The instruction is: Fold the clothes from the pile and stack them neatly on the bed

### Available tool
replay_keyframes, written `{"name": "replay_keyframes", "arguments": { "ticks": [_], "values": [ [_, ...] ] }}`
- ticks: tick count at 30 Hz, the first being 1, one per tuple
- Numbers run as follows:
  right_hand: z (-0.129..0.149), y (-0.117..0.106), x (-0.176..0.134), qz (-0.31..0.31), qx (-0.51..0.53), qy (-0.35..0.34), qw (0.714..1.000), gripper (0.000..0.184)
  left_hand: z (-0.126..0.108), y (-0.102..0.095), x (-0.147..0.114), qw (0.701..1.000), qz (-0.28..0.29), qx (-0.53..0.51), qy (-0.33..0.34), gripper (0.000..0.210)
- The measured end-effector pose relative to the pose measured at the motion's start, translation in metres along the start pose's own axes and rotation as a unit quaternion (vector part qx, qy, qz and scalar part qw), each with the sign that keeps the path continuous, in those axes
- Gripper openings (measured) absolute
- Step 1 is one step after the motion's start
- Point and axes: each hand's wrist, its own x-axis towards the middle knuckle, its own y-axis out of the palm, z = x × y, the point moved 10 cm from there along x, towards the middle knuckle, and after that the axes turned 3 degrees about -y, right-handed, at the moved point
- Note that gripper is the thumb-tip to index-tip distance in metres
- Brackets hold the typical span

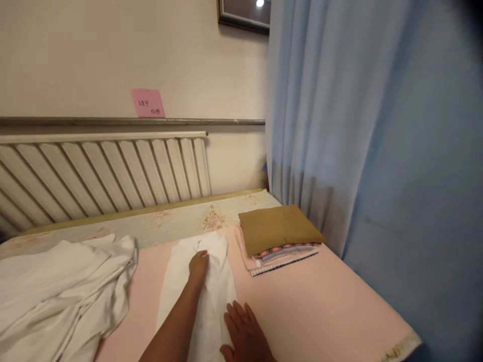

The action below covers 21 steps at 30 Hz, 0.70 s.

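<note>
A long white garment (217, 291) lies folded lengthwise on the pink cover, its kind not clear. My left hand (198, 264) is on its upper part, fingers curled down and closed on the cloth, thumb to the right. Lower down, my right hand (243, 329) lies flat with fingers stretched and apart at the garment's right edge, partly over the pink cover. A small dark mark shows on the white cloth just above my left hand.
Rumpled white cloth (64, 291) lies at the left of the pink cover (320, 306). A folded stack with an olive-brown cloth (281, 229) on top is at the right. Behind are a radiator (113, 176) and a pink note (148, 103); a blue curtain (328, 100) hangs right.
</note>
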Motion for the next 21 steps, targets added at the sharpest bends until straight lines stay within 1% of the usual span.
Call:
{"name": "replay_keyframes", "arguments": {
  "ticks": [3, 6, 9, 12, 14, 17, 19, 21],
  "values": [
    [0.000, -0.002, 0.000, 0.002, -0.010, 0.000, 1.000, 0.063, 0.006, -0.014, -0.013, 0.999, -0.047, -0.023, -0.005, 0.040],
    [0.001, -0.003, -0.001, 0.007, -0.010, -0.002, 1.000, 0.060, 0.025, -0.021, -0.029, 0.997, -0.073, -0.016, -0.033, 0.042],
    [0.001, -0.005, -0.002, 0.010, -0.003, 0.001, 1.000, 0.058, 0.048, -0.020, -0.036, 0.995, -0.063, 0.007, -0.076, 0.039],
    [0.002, -0.005, -0.002, 0.012, -0.004, 0.001, 1.000, 0.058, 0.058, -0.017, -0.034, 0.995, -0.043, 0.034, -0.086, 0.039],
    [0.001, -0.003, -0.001, 0.014, -0.008, -0.001, 1.000, 0.059, 0.054, -0.018, -0.031, 0.995, -0.042, 0.059, -0.070, 0.041],
    [-0.001, 0.005, -0.001, 0.005, -0.027, -0.016, 0.999, 0.062, 0.037, -0.023, -0.025, 0.993, -0.056, 0.103, -0.023, 0.041],
    [-0.005, 0.013, -0.002, -0.013, -0.050, -0.034, 0.998, 0.065, 0.023, -0.023, -0.016, 0.990, -0.063, 0.127, 0.010, 0.041],
    [-0.008, 0.022, -0.003, -0.044, -0.083, -0.062, 0.994, 0.068, 0.008, -0.018, -0.003, 0.988, -0.055, 0.140, 0.038, 0.040]
  ]
}}
